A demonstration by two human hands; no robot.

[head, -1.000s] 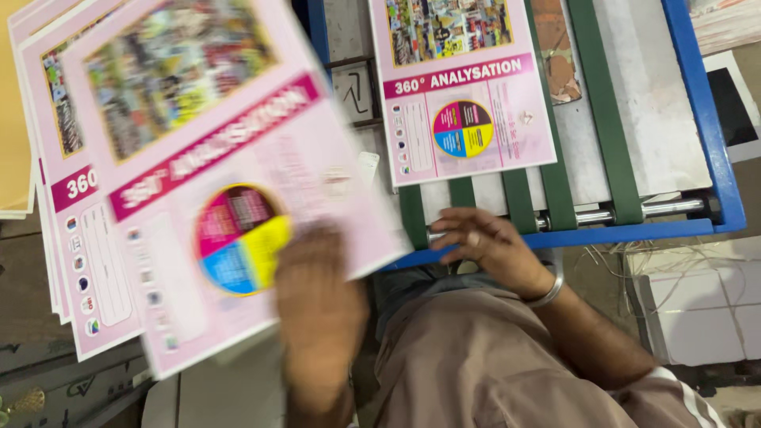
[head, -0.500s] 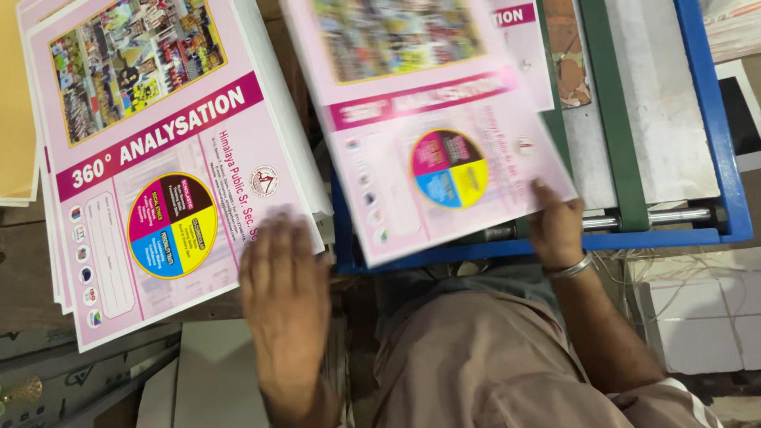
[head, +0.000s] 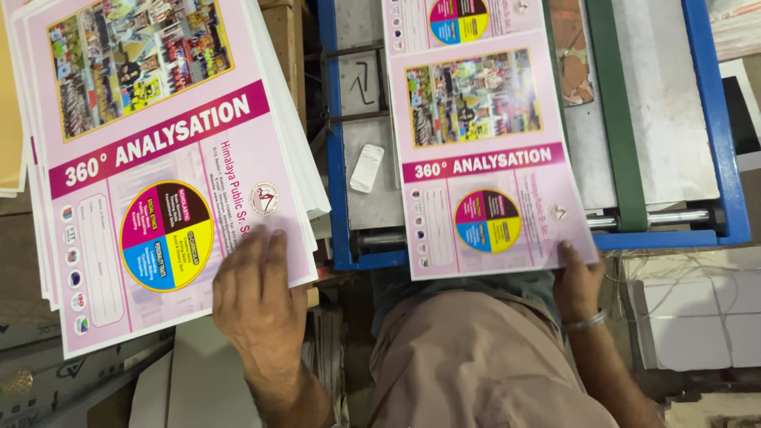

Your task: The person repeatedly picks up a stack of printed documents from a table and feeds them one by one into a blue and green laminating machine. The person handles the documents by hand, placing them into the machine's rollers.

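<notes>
A thick stack of pink printed sheets, each with a photo panel and a four-colour circle, lies at the left. My left hand rests flat on the stack's lower right corner, fingers spread. One identical pink sheet lies on the blue-framed machine bed at centre right. My right hand pinches that sheet's lower right corner, a metal bangle on the wrist. Another pink sheet sits farther up the bed, partly under the near one.
Green belts run along the grey machine bed, with a metal roller at its near edge. A small white block lies on the bed. Brown board edges the far left. White boxes stand at lower right. My beige-clothed lap fills the bottom centre.
The sheet my right hand holds has moved from above the bed's near edge to lie flat on the machine bed. My left hand stays on the stack.
</notes>
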